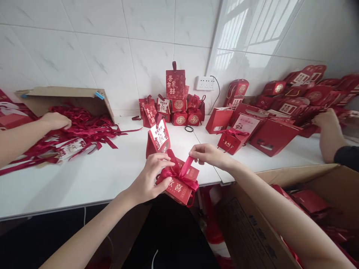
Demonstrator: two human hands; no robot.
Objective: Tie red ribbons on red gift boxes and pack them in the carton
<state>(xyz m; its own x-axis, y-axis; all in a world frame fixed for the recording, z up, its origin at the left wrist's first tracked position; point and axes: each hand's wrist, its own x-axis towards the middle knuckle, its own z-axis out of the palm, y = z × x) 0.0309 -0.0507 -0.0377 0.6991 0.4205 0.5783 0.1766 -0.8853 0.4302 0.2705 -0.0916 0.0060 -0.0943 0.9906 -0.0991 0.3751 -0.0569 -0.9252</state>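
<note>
A red gift box [177,189] with gold Chinese lettering is at the table's front edge, tied with a red satin ribbon bow [191,183]. My left hand [153,175] grips the box's left side, its thumb on the front and its fingers over the ribbon. Between the thumb and fingertips of my right hand [209,155] is a ribbon end, drawn up and to the right from the bow. Just behind stands a red box with a white printed card [159,136].
Red ribbons [84,125] spill from a cardboard box [70,93] at left, where another person's hand [56,122] reaches in. Finished-looking boxes [179,117] stack by the wall. Another person's hand [329,121] is among red boxes at right. A large carton [249,228] stands below.
</note>
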